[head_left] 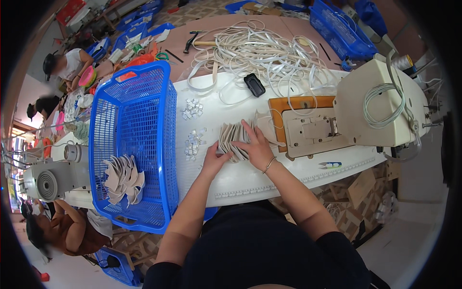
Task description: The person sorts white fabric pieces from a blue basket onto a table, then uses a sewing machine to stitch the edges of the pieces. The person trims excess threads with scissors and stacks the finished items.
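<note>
Head view, looking down. Left hand [213,160] rested on the white surface [250,180], fingers [217,147] held close together and pressed against the left edge of a fanned stack of beige fabric pieces [232,136]. Right hand [257,146] lay flat on top of the same stack, fingers [250,129] slightly spread and pressing down; thin bracelet [268,164] around its wrist. Stack sat on the surface just left of the sewing machine [370,108], near the machine's bed plate [310,132] in its wooden frame.

Two small heaps of clear plastic bits to the left of the stack: one [192,108] farther away, one [194,143] just beside the left hand. Blue mesh basket [137,91] stood at the left end of the surface, holding a bunch of similar beige curved pieces [124,178] at its near end. Large tangle of white strap [262,50] spread over the far part of the surface, with a small black object [254,85] lying at its near edge. Hammer [195,42] farther back on a brownish table. Small blue-handled snips [330,164] lay on the surface near the front edge, to the right of the right hand. Ruler strip [250,189] ran along the front edge.

Other people seen at the left rim: one seated far back [67,62], another near the lower left [67,231] beside a second machine [45,180]. More blue baskets [341,29] at the top right.
</note>
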{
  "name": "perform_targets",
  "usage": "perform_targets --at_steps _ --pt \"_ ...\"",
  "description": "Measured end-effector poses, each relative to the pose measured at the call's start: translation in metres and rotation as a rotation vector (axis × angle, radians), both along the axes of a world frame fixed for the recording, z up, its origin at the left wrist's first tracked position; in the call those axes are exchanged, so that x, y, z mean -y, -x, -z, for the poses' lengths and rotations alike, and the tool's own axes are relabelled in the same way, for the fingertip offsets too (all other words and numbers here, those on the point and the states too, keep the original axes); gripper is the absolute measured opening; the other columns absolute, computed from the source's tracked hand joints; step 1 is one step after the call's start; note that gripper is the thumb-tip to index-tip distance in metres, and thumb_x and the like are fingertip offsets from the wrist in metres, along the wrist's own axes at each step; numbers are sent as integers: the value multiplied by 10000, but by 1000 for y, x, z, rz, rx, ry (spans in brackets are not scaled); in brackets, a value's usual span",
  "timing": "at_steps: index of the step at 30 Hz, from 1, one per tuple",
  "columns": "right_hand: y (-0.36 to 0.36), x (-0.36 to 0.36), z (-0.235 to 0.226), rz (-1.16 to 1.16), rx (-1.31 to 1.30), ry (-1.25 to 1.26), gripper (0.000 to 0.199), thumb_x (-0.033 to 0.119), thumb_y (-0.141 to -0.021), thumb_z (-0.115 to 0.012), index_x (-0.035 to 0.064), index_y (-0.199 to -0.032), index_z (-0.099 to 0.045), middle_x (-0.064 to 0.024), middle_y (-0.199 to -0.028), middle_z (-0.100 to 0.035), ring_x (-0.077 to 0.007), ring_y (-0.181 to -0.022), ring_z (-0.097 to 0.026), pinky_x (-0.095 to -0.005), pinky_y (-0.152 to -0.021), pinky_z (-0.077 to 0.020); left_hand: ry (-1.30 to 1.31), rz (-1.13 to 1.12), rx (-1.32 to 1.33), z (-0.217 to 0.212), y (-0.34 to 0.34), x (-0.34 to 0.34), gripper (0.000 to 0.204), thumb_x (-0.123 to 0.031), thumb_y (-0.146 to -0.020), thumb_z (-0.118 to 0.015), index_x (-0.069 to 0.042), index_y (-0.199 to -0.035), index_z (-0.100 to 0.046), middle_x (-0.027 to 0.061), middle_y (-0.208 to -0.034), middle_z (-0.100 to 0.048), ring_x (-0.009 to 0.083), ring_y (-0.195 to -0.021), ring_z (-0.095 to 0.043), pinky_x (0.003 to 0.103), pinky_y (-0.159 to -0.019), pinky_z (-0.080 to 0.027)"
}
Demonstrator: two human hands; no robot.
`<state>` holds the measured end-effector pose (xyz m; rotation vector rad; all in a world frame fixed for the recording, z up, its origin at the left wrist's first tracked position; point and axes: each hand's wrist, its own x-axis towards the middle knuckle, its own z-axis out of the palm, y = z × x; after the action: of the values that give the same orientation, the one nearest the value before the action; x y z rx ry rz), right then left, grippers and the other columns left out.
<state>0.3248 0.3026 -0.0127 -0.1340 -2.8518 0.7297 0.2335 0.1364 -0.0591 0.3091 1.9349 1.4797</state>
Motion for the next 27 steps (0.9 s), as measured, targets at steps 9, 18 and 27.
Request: perform_targets --at_steps 9,18,27 --pt "3 6 3 81 -26 26 160 190 -746 -607 172 -901 -641 -78 -1434 -227 -493 -1183 -309 -557 -914 -340 -67 28 -5 -8 -1 0 583 -166 -755 -670 -45 -1267 -419 69 -1066 -576 135 -842 -584 254 -750 -463" --pt "19 26 -14 259 68 25 209 296 -673 -701 137 -773 -608 -106 -1382 -332 -506 -1161 -338 -608 -862 -332 -4 43 -29 -11 -4 4 734 -173 -720 -705 -40 -1339 -334 114 -1215 -389 144 -860 -554 269 -758 -480" --pt "21 23 4 270 -16 6 207 212 -684 -662 159 -875 -601 -106 -1397 -290 -491 -1182 -319 -617 -862 -330 -46 14 6 0 -5 6 766 -146 -719 -721 -33 -1352 -305 113 -1215 -395 141 -863 -541 267 -755 -480"
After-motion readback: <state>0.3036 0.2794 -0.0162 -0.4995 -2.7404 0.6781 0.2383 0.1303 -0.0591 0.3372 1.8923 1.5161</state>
